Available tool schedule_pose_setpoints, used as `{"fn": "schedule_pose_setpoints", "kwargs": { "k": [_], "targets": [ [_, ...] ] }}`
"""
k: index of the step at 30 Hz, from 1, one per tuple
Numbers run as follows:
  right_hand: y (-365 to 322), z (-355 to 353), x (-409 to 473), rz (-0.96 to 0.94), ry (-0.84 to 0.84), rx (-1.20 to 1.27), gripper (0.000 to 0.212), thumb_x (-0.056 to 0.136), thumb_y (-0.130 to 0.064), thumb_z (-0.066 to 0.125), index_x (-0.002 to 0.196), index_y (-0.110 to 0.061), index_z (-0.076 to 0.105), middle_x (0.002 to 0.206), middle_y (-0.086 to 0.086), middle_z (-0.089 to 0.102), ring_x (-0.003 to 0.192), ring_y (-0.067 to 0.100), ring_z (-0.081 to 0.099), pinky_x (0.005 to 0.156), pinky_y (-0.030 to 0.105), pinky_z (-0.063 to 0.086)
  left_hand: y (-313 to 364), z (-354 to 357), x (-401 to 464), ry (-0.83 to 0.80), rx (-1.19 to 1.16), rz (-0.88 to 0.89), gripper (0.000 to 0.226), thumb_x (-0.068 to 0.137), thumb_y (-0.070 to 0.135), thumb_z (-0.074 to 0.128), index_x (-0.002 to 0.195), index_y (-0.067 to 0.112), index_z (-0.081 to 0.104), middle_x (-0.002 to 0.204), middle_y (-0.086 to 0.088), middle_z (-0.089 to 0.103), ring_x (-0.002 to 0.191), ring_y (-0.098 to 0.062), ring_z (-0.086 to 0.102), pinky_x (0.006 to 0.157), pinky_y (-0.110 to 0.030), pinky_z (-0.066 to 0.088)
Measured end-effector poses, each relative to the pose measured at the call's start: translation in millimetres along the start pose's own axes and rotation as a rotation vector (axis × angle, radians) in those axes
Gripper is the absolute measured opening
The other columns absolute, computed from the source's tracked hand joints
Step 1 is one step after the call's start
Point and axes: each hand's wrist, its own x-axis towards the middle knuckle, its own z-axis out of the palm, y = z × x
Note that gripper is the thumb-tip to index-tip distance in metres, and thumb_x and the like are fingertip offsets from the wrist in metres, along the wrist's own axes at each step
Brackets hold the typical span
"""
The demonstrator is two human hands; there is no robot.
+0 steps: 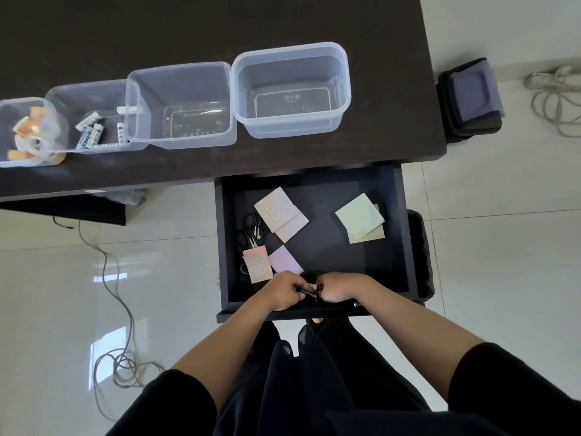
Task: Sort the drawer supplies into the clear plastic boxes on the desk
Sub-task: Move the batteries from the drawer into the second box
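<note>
Gathering batteries (307, 292) at the front edge of the open drawer (396, 221), the left hand (284, 292) curls its fingers round a dark blue cell while the right hand (338, 289) is clenched beside it, on what I cannot tell. Loose cells could likely slip and roll back under the sticky notes (360, 217) or scissors (251, 229), or fall to the tiled floor (503, 247) on the way up. On the dark surface (283, 158) four clear boxes stand in a row: tape rolls in the far-left box (31, 133), batteries in the battery box (94, 121), two empty. Cables trail across the floor; a bin (423, 256) stands beside the drawer.
</note>
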Motion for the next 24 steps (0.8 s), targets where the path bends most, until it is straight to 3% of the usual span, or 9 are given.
{"fn": "schedule_pose_setpoints", "kwargs": {
  "k": [2,4,8,14,18,21,24],
  "targets": [
    [-3,1,0,-0.015,0.01,-0.042,0.016,0.086,-0.016,0.046,0.096,-0.011,0.057,0.103,0.013,0.064,0.081,0.026,0.056,0.068,0.031,0.042,1,-1,-1,0.003,-0.005,-0.01,0.026,0.087,0.001,0.059,0.109,0.009,0.071,0.068,0.004,0.055,0.056,-0.001,0.043,0.053,0.0,0.034],
    [-3,1,-1,-0.036,0.034,-0.018,0.019,0.089,-0.016,0.045,0.1,-0.008,0.058,0.103,0.013,0.064,0.085,0.027,0.056,0.069,0.031,0.039,1,-2,-2,0.011,0.001,-0.022,0.025,0.087,0.002,0.06,0.109,0.009,0.071,0.06,0.011,0.047,0.053,-0.003,0.04,0.05,-0.002,0.033],
    [-2,3,-3,-0.045,0.058,0.027,0.023,0.091,-0.017,0.045,0.107,-0.008,0.059,0.103,0.013,0.063,0.085,0.026,0.054,0.069,0.032,0.037,0,-5,-6,0.024,-0.002,-0.036,0.025,0.087,0.004,0.062,0.108,0.012,0.072,0.059,0.011,0.046,0.053,-0.004,0.039,0.052,-0.006,0.031],
    [8,4,-13,-0.049,0.15,0.162,0.016,0.089,-0.008,0.045,0.096,-0.019,0.053,0.098,0.004,0.055,0.086,0.021,0.051,0.061,0.024,0.036,1,-11,-16,0.064,-0.059,-0.026,0.024,0.088,0.005,0.061,0.109,0.011,0.071,0.06,0.009,0.046,0.052,-0.004,0.038,0.051,-0.005,0.032],
    [6,1,-23,-0.08,0.287,0.28,0.015,0.097,-0.018,0.043,0.107,-0.014,0.053,0.107,0.009,0.061,0.092,0.024,0.054,0.075,0.029,0.038,4,-18,-24,0.12,-0.131,-0.014,0.026,0.087,0.001,0.061,0.11,0.008,0.07,0.07,0.003,0.057,0.054,-0.002,0.044,0.053,-0.003,0.035],
    [-4,-5,-34,-0.131,0.41,0.339,0.013,0.098,-0.021,0.043,0.106,-0.015,0.051,0.096,0.003,0.057,0.087,0.021,0.052,0.074,0.028,0.039,8,-28,-31,0.174,-0.211,-0.005,0.026,0.087,-0.002,0.059,0.11,0.007,0.07,0.093,-0.009,0.066,0.061,0.001,0.052,0.061,-0.005,0.041],
    [-20,-16,-43,-0.181,0.524,0.371,0.003,0.098,-0.02,0.045,0.098,-0.018,0.047,0.086,0.001,0.056,0.078,0.019,0.052,0.068,0.028,0.037,14,-47,-40,0.248,-0.257,0.043,0.026,0.089,0.0,0.058,0.111,0.008,0.069,0.091,-0.004,0.063,0.066,-0.003,0.049,0.058,-0.004,0.039]
  ]
}}
